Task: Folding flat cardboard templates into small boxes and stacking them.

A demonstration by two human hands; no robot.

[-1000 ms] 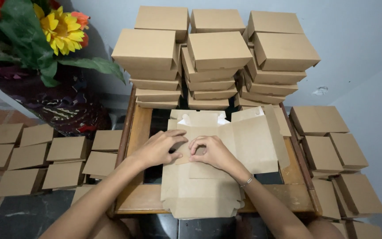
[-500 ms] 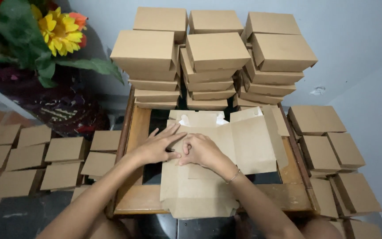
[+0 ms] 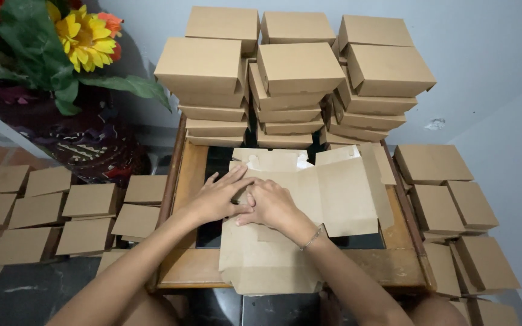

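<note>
A flat, unfolded brown cardboard box blank (image 3: 309,211) lies on a small wooden table (image 3: 188,265) in front of me. My left hand (image 3: 219,196) rests palm down on the blank's left part, fingers spread toward its upper left flap. My right hand (image 3: 270,205) sits right beside it, fingers curled over the fold near the middle of the blank; a thin bracelet circles that wrist. The two hands touch each other. A white inner face shows at the blank's upper edge.
Tall stacks of folded brown boxes (image 3: 297,72) fill the back of the table against the wall. More folded boxes lie on the floor at left (image 3: 61,208) and at right (image 3: 454,205). A pot of flowers with a yellow bloom (image 3: 80,36) stands at upper left.
Both hands slid left across the blank and drew together. The left fingers, earlier curled, then lifted, now lie flat on the left flap; my right hand closed up against them.
</note>
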